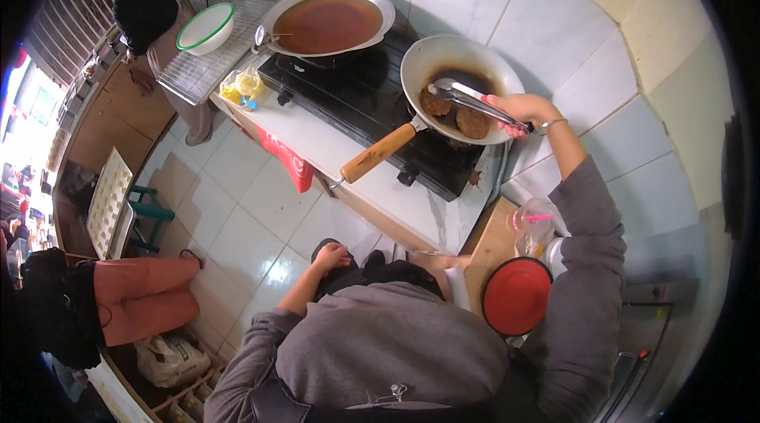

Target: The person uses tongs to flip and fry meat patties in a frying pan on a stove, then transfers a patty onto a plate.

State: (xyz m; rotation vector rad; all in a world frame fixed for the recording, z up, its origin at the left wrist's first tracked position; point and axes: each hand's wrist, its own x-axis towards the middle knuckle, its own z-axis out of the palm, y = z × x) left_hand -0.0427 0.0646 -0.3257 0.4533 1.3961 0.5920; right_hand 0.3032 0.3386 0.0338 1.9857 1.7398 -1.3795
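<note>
My right hand (526, 113) is closed round metal tongs (479, 101) at the rim of a white pan (507, 75). The tongs' tips are over the pan, near the browned patties (472, 123) lying in dark oil. The pan stands on a black gas stove (356, 94), its wooden handle (378, 152) pointing toward the lower left. My left hand (334, 255) hangs low by my lap, fingers curled; whether it holds anything is too small to tell.
A wide pan of reddish-brown liquid (328, 23) stands on the stove's left burner, beside a wire rack (190, 75) with a green-rimmed bowl (207, 30). At right are a red lid (517, 295) and a plastic cup (536, 227). Two people (146, 296) are at the left.
</note>
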